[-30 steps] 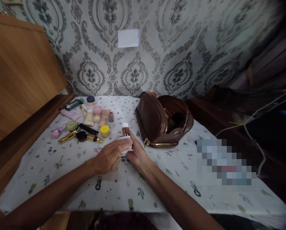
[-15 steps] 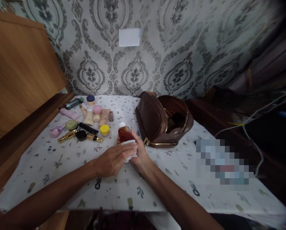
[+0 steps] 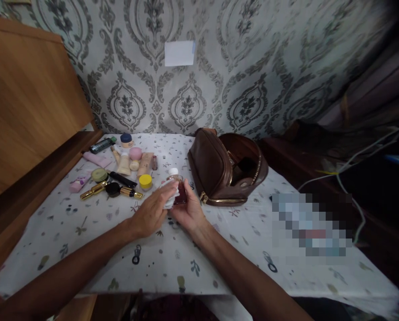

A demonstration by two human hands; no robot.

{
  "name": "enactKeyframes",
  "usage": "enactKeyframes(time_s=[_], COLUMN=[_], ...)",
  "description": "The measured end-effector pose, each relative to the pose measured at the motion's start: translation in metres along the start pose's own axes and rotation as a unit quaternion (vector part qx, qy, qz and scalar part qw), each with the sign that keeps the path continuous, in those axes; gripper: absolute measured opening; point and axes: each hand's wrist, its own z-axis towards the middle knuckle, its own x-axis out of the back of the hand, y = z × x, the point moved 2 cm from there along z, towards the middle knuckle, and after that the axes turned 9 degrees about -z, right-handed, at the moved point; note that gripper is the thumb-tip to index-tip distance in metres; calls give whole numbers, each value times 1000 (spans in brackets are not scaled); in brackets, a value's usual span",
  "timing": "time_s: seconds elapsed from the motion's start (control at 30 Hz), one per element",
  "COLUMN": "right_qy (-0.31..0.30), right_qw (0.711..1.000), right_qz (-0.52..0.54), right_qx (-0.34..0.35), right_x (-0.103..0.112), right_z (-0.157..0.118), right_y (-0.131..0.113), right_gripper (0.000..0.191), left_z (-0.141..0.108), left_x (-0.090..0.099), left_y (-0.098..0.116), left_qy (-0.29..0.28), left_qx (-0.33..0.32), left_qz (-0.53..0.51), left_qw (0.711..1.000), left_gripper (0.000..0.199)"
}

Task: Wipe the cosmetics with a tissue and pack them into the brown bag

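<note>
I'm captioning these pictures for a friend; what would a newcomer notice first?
Probably the brown bag, gaping open right of centre. Next, at centre, the left hand holds a white cloth against a white-capped bottle in the right hand. Cosmetics lie clustered on the table's left.

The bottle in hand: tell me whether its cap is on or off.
On: a white cap covers the top of the bottle, held in the right hand.

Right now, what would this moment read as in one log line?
left hand: holds white cloth against bottle | right hand: holds bottle, white cap on | nearby: open brown bag, yellow-lidded jar
</note>
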Motion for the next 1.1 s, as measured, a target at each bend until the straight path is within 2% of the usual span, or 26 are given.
enactKeyframes(time_s=[0.2, 0.3, 0.4, 0.5, 0.6, 0.67, 0.77, 0.83, 1.03, 1.1], right_qy=[-58, -52, -16, -25, -93, -140, -198, -225, -243, -232], right_qw=[997, 997, 998, 997, 987, 976, 957, 946, 908, 895], right_qz=[-35, -57, -52, -63, -118, -158, -207, -232, -341, -376], right_qx=[-21, -28, -29, -31, -53, -55, -48, -35, 24, 59], right_x=[5, 6, 6, 2, -1, -2, -2, -1, -1, -2], right_z=[1, 1, 0, -2, -6, -9, -12, -12, -5, -7], right_y=[-9, -6, 0, 3, 2, 2, 4, 6, 12, 11], right_gripper=[35, 35, 27, 23, 30, 34, 39, 44, 60, 62], left_z=[-2, 0, 5, 14, 28, 39, 51, 54, 53, 52], left_x=[-13, -9, 2, 20, 41, 50, 55, 54, 52, 49], left_y=[12, 12, 7, 2, 0, 0, 3, 4, 1, -2], left_qy=[-53, -31, 2, 80, 159, 139, 45, 2, 13, 43], left_qx=[-71, -69, -48, 37, 157, 214, 285, 315, 362, 387], left_qz=[-29, -11, 10, 42, 71, 51, -26, -79, -118, -120], left_qw=[996, 997, 999, 995, 972, 966, 957, 946, 925, 913], left_gripper=[53, 54, 56, 52, 40, 37, 35, 34, 40, 41])
